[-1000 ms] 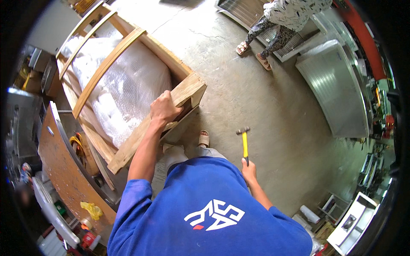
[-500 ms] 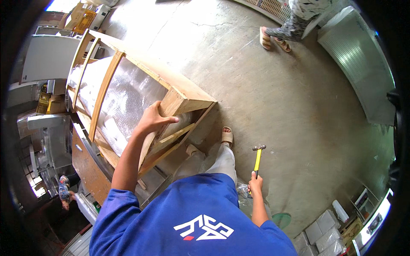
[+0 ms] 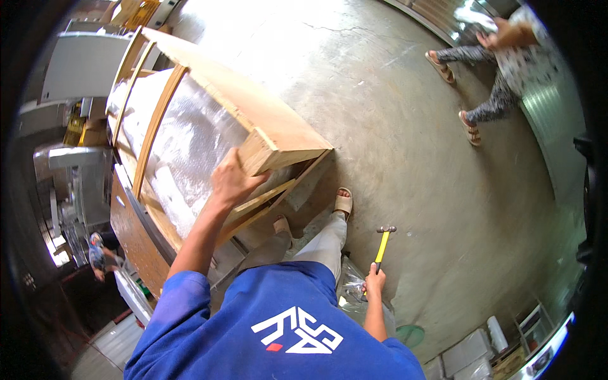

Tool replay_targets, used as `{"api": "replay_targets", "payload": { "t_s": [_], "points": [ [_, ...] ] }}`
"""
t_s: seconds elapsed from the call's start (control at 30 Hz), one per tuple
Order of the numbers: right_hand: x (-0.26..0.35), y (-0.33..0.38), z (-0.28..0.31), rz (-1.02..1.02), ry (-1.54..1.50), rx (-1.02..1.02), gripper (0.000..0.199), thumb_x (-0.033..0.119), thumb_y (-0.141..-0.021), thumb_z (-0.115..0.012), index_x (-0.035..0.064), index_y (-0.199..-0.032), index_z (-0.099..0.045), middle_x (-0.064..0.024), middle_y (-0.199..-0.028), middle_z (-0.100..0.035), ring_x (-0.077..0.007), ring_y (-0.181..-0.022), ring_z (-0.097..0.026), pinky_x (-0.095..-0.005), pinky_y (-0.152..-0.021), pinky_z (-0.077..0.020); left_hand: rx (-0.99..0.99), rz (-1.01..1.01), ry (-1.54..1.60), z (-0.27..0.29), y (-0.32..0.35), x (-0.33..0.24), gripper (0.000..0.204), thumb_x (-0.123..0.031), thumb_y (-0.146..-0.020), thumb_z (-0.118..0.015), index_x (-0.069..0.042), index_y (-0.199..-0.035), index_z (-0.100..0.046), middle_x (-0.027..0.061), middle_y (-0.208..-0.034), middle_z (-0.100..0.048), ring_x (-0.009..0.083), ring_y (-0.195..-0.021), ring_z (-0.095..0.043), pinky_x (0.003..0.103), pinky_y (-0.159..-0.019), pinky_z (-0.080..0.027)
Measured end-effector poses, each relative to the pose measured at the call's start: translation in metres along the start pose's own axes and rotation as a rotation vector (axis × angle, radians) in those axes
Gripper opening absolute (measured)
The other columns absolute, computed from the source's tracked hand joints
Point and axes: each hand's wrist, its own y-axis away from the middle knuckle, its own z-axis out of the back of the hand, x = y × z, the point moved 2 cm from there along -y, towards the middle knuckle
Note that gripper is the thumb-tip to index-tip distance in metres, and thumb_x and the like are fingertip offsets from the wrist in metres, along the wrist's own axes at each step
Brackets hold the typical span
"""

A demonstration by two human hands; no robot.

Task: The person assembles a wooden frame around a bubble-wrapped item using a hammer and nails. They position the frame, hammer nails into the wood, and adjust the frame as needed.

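Note:
A wooden crate [image 3: 297,130] stands ahead on my left, its plywood side and slats around a bundle in clear bubble wrap [image 3: 196,120]. My left hand [image 3: 234,179] is closed on a wooden board [image 3: 258,151] at the crate's near corner, fingers on its far side and thumb toward the right. My right hand [image 3: 375,280] hangs low at my right side, wrapped round the dark grip of a hammer [image 3: 382,246]. The hammer has a yellow shaft and a metal head, which points up and away from me, apart from the crate.
Another person [image 3: 500,69] walks at the far right, near a large pale panel [image 3: 551,133]. A brown board [image 3: 136,237] lies left of the crate. Wrapped boxes [image 3: 465,354] are stacked at the lower right. Clear plastic [image 3: 351,285] lies by my legs; a green round object [image 3: 410,335] is behind it.
My left hand has curled its fingers and thumb more closely round the board. The hammer has shifted slightly down in view. The other person has stepped farther right and nearer.

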Motion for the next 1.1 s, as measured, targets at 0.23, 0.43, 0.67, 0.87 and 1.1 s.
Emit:
{"api": "replay_targets", "payload": {
  "t_s": [0.23,0.43,0.67,0.87,1.1],
  "points": [
    [0.031,0.025,-0.006,0.029,0.078,0.058,0.043,0.046,-0.104,-0.054,0.0104,-0.082,-0.042,-0.0009,-0.054,-0.039,-0.0153,-0.037,-0.040,-0.0338,-0.034,-0.0341,0.011,0.037,0.141,0.019,0.016,-0.006,0.067,-0.052,-0.068,-0.084,-0.002,-0.105,-0.061,0.0164,-0.101,-0.068,0.0342,-0.095,-0.068,0.047,-0.080,-0.054],
    [0.019,0.038,-0.012,-0.017,0.261,0.141,0.046,0.051,-0.104,-0.051,0.0121,-0.082,-0.041,-0.0019,-0.056,-0.037,-0.0164,-0.044,-0.038,-0.0342,-0.040,-0.0336,-0.547,-0.335,0.434,0.089,0.161,0.015,0.086,-0.044,-0.081,-0.080,-0.016,-0.153,-0.040,0.0190,-0.143,-0.045,0.0380,-0.130,-0.045,0.052,-0.110,-0.033],
    [0.005,0.084,-0.084,0.130,0.557,0.093,0.047,0.051,-0.103,-0.053,0.0116,-0.079,-0.043,-0.0022,-0.057,-0.038,-0.0173,-0.046,-0.039,-0.0349,-0.042,-0.0341,-1.058,0.392,0.353,0.054,0.416,0.268,0.024,-0.021,-0.088,-0.068,-0.007,-0.108,-0.068,0.0133,-0.103,-0.067,0.0304,-0.096,-0.062,0.042,-0.087,-0.050],
    [-0.041,0.152,-0.177,0.192,0.739,0.068,0.047,0.052,-0.102,-0.054,0.0106,-0.080,-0.045,-0.0026,-0.057,-0.039,-0.0181,-0.046,-0.039,-0.0358,-0.043,-0.0338,-1.071,1.465,0.140,-0.021,0.648,0.482,0.018,-0.017,-0.097,-0.061,-0.005,-0.107,-0.069,0.0164,-0.105,-0.068,0.0362,-0.105,-0.062,0.046,-0.091,-0.049],
    [-0.079,0.197,-0.243,0.268,0.828,0.056,0.048,0.052,-0.102,-0.055,0.0093,-0.081,-0.047,-0.0030,-0.058,-0.039,-0.0191,-0.046,-0.039,-0.0367,-0.044,-0.0335,-0.635,1.346,0.377,-0.002,0.744,0.645,0.019,-0.011,-0.095,-0.061,0.002,-0.105,-0.068,0.0225,-0.099,-0.071,0.0398,-0.090,-0.069,0.045,-0.076,-0.053]
  ]
}}
